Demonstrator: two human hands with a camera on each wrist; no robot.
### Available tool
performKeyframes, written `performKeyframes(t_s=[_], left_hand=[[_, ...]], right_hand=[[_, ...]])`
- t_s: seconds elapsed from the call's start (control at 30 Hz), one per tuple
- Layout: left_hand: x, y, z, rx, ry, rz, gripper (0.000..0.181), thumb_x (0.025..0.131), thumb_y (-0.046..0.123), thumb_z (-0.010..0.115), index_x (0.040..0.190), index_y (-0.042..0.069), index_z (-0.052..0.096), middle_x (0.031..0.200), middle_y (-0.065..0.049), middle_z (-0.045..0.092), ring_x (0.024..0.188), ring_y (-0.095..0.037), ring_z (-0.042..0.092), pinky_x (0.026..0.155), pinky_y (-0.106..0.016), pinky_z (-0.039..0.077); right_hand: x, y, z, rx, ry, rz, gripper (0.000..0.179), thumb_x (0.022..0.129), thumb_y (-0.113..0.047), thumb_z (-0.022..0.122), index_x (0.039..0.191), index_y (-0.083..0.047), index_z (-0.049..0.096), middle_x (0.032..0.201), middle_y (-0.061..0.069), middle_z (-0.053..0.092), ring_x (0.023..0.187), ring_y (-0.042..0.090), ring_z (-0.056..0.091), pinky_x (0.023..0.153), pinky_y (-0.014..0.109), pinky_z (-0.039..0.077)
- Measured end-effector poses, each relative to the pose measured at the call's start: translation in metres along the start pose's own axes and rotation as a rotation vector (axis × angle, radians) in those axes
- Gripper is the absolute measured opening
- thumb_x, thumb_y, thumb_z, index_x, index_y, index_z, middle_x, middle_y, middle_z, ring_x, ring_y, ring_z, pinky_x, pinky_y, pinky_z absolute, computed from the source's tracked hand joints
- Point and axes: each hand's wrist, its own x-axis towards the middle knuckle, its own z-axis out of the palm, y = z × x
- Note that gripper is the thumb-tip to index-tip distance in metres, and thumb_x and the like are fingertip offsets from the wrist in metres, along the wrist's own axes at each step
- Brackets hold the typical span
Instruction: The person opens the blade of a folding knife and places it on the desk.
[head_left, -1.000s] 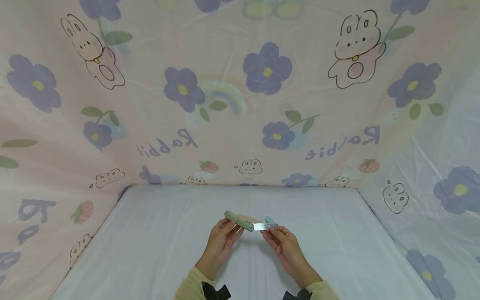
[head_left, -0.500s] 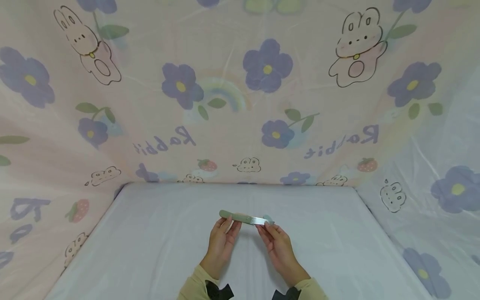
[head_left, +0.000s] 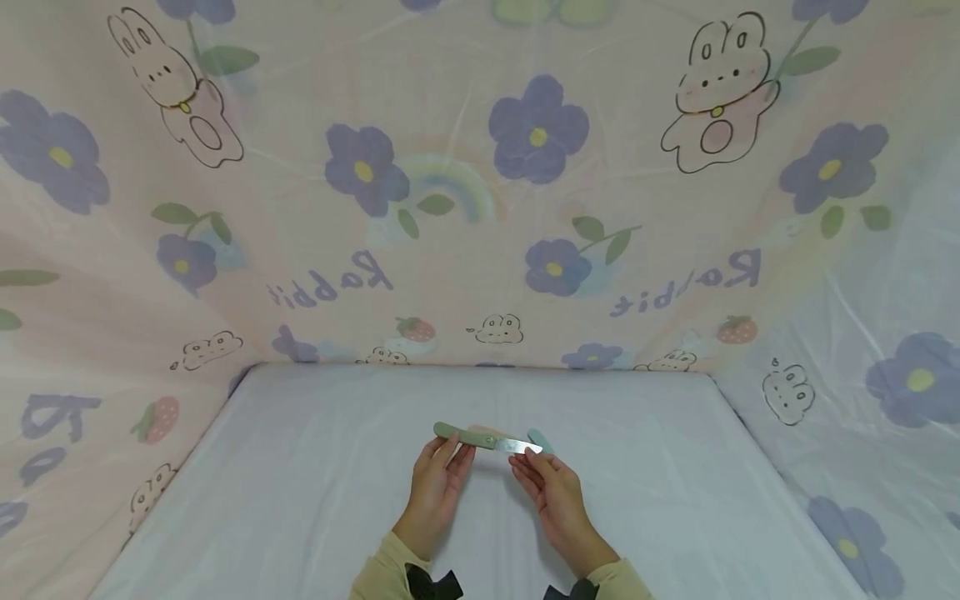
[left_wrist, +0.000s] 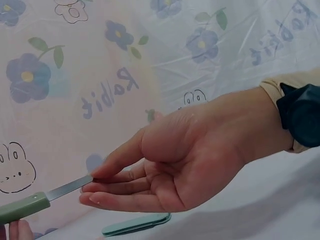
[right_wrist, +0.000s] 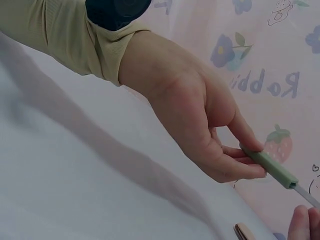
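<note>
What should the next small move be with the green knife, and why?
I'd probably have the right hand ease off the blade and draw clear of its tip. The blade stands out of the handle, roughly in line with it, and the left hand grips the handle, so pinching the tip seems unneeded and perhaps risky.

Pale sheeting rises at the back and on both sides, pinkish across the rear and left, whiter on the right. It is printed with purple flowers, green leaves, outlined rabbits, strawberries, a faint rainbow and the mirrored word "Rabbit". Between these walls lies a flat white surface, perhaps a cloth-covered tabletop, lightly creased. The light is soft and rather dim.
</note>
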Motion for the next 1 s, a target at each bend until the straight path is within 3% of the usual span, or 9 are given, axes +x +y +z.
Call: performKeyframes(t_s=[0.37,0.6,0.87,1.0], left_hand=[[0.005,0.007,-0.004,0.168,-0.055,0.033,0.035,0.094,0.009,0.055,0.120,-0.010,0.042,0.104,-0.014,0.059,0.095,-0.025,0.063,0.089,-0.036,0.047],[0.008,0.023,-0.001,0.317,-0.082,0.073,0.040,0.094,0.012,0.056,0.122,-0.013,0.043,0.104,-0.016,0.060,0.104,-0.031,0.059,0.089,-0.036,0.047],[0.011,0.042,0.004,0.369,-0.094,0.080,0.042,0.093,0.016,0.058,0.122,-0.012,0.046,0.111,-0.023,0.058,0.103,-0.029,0.061,0.087,-0.035,0.048],[0.016,0.055,0.001,0.367,-0.056,0.066,0.041,0.093,0.016,0.058,0.121,-0.011,0.047,0.113,-0.025,0.057,0.101,-0.028,0.062,0.085,-0.034,0.049]], right_hand=[[0.003,-0.011,-0.007,-0.042,0.018,-0.016,0.022,0.091,-0.007,0.059,0.105,0.010,0.053,0.095,0.018,0.067,0.089,0.023,0.066,0.085,0.033,0.050],[0.010,-0.022,-0.003,-0.091,0.000,-0.016,0.026,0.092,-0.007,0.058,0.109,0.011,0.053,0.102,0.023,0.065,0.091,0.025,0.066,0.085,0.035,0.050],[0.015,-0.040,0.011,-0.160,-0.066,-0.026,0.034,0.095,-0.011,0.053,0.118,0.013,0.048,0.111,0.026,0.060,0.098,0.028,0.063,0.087,0.035,0.048],[0.022,-0.042,0.023,-0.156,-0.117,0.007,0.037,0.096,-0.013,0.052,0.121,0.012,0.046,0.115,0.026,0.058,0.100,0.026,0.063,0.088,0.034,0.048]])
